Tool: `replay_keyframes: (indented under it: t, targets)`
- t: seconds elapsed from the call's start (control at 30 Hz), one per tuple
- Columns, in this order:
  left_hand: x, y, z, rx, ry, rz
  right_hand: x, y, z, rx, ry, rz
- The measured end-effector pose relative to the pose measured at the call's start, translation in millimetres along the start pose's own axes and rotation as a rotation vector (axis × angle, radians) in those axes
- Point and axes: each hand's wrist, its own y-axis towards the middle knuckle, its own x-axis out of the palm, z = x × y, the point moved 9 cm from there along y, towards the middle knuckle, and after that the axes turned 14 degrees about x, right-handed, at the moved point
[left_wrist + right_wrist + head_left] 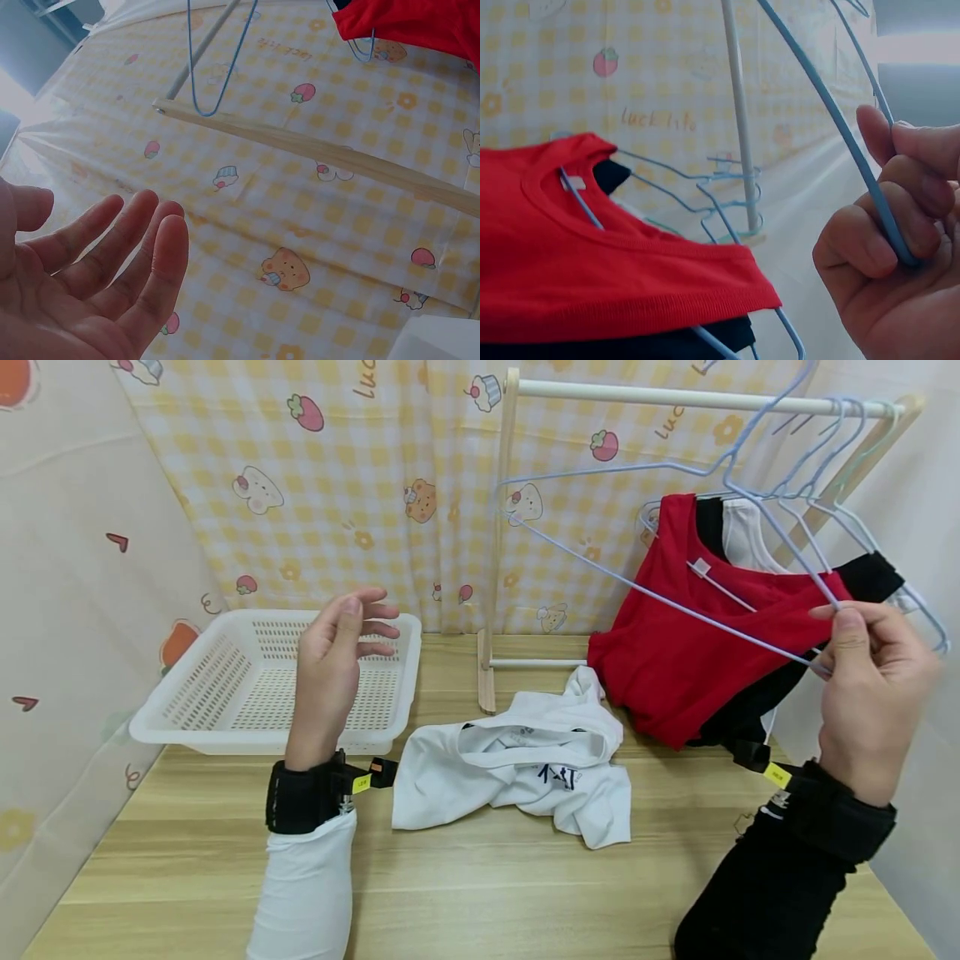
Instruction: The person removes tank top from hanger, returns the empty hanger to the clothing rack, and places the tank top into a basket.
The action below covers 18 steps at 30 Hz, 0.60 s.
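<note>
Your right grip [876, 668] is clasping a light-looking hanger [829, 103] by one corner, your spread left grip [333, 652] holding nothing; a soft-looking white shirt [517, 782] is lying on the counter [480, 893], probably best lifted by its edges.

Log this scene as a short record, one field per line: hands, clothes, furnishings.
Left hand: holds nothing; raised, fingers loosely bent
Right hand: grips a bare blue hanger
White shirt: lies crumpled on the wooden table, dark print showing
Rack: stands behind the white shirt, clothes hanging toward its right end in the head view
Red top: hangs on the rack, in front of a black garment
Basket: white plastic, left of the white shirt
Backdrop: yellow checked curtain
</note>
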Motion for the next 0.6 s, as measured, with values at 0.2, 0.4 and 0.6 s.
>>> replay_keyframes:
  t: [0.2,0.4,0.6]
  targets:
    - [5.4,-0.3,-3.5,-0.021,0.063,-0.051,6.4,2.1,2.2,0.014,-0.126,0.084]
    - [10.6,-1.0,-6.1,-0.023,0.077,-0.081,52.4,-5.3,10.6,0.009,-0.232,0.007]
    - [17.1,-2.3,-7.5,-0.034,0.089,-0.106,105.8,-25.4,13.1,-0.101,-0.359,-0.134]
